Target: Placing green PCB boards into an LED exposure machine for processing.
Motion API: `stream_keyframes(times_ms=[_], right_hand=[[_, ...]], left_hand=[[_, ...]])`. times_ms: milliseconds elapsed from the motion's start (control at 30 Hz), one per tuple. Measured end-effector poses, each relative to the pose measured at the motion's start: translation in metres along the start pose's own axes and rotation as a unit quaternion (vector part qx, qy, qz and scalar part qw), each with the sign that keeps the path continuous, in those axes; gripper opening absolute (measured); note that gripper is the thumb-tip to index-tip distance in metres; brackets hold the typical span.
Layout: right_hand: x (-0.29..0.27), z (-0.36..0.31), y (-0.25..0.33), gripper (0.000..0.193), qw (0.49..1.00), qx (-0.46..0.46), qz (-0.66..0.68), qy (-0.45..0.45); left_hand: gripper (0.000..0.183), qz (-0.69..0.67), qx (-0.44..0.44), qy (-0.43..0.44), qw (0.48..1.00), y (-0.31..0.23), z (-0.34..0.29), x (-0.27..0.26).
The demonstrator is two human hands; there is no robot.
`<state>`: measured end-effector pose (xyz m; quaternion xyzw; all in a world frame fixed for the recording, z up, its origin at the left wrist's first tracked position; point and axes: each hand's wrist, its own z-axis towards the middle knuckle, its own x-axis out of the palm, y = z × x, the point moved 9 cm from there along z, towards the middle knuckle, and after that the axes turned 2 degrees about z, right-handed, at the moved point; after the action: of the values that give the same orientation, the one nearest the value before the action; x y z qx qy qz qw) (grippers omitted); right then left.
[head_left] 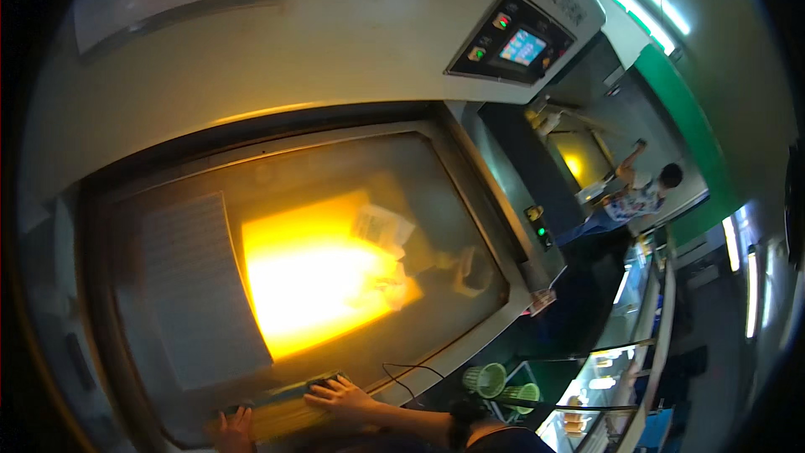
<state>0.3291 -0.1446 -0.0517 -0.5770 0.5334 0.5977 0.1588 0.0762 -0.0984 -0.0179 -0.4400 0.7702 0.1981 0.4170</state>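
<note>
A long, wood-coloured board (289,418) with a dark far edge lies at the near edge of the framed, glass-like surface (335,159). My right hand (345,398) holds its right end, with the fingers over the far edge. At the board's other end is my left hand (235,429), fingers curled on it; its lower part is dark and partly cut off. Beyond the board, a large grey sheet (197,285) lies on the left of the surface. A bright yellow patch of light (310,285) glows beside it. A small whitish, crumpled-looking piece (384,228) overlaps the light's right side.
A pale machine housing (352,42) with a control panel (511,38) rises behind the surface. A thin black cable (411,367) crosses the near right edge. Green baskets (485,380) stand to the right. Farther off, another person (629,201) stands by a similar lit surface.
</note>
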Motion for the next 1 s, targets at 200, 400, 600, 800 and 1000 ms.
stream_keyframes(times_ms=[200,400,600,800,1000], right_hand=[[-0.075,-0.055,-0.108,0.058,0.964,0.025,0.264,-0.026],[-0.219,-0.319,-0.446,0.043,0.821,0.388,-0.085,-0.410],[-0.256,-0.522,-0.585,0.105,0.655,0.687,0.037,-0.311],[-0.273,-0.500,-0.575,0.110,0.660,0.682,-0.011,-0.315],[-0.279,-0.490,-0.566,0.110,0.670,0.681,-0.036,-0.295]], left_hand=[[0.070,-0.131,-0.083,0.039,0.987,-0.025,0.015,0.010],[0.069,-0.217,-0.102,-0.061,0.969,-0.141,0.058,-0.005],[0.064,-0.198,-0.133,-0.066,0.969,-0.176,0.091,-0.023],[0.070,-0.200,-0.128,-0.081,0.968,-0.191,0.083,-0.032],[0.077,-0.184,-0.116,-0.073,0.973,-0.200,0.070,-0.037]])
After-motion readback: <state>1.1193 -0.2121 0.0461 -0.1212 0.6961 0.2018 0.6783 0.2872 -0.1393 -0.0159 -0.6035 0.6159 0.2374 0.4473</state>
